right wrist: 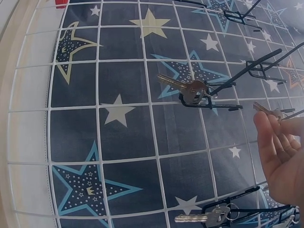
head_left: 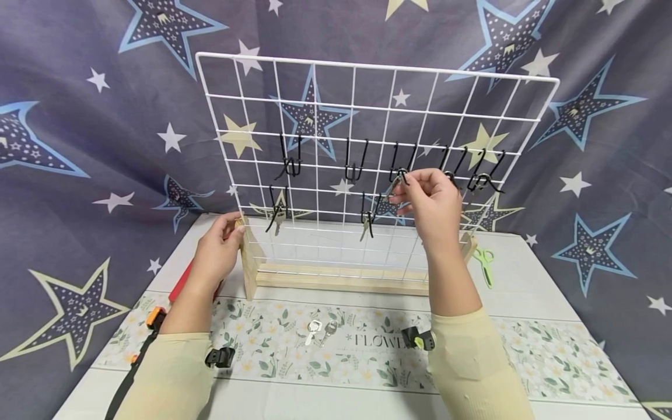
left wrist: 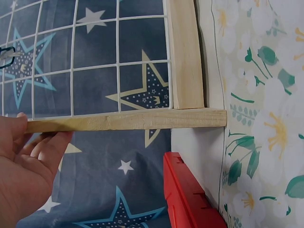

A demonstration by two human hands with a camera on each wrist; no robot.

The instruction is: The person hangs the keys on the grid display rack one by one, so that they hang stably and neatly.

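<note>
Head view: at left, a red tool (head_left: 181, 282) lies on the table beside the left hand (head_left: 217, 251), which grips the wooden upright (head_left: 247, 256) of a white wire grid (head_left: 367, 105). Black hooks (head_left: 290, 157) hang across the grid, some carrying keys. Two loose keys (head_left: 319, 330) lie on the floral runner (head_left: 551, 356). The right hand (head_left: 433, 204) pinches a key (head_left: 395, 185) at a hook. Green scissors (head_left: 486, 262) lie far right.
</note>
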